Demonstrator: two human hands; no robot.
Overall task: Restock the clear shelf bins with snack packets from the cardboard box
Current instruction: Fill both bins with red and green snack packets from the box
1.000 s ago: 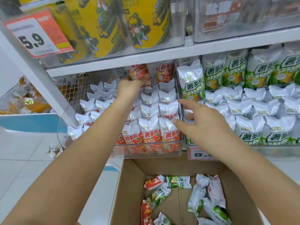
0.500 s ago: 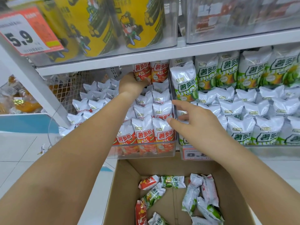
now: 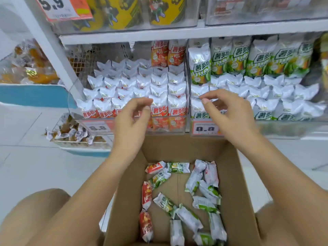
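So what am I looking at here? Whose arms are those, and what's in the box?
The picture comes from a camera worn on a person's head, looking forward and down, so the arms are that person's own. The left hand and the right hand hang in front of a shop shelf, fingers loosely curled, holding nothing. Behind them, clear bins hold rows of snack packets: red packets in the left bin, green packets in the right bin. Below is an open cardboard box with loose packets of both colours lying on its bottom. A price tag on the shelf edge reads 8.8.
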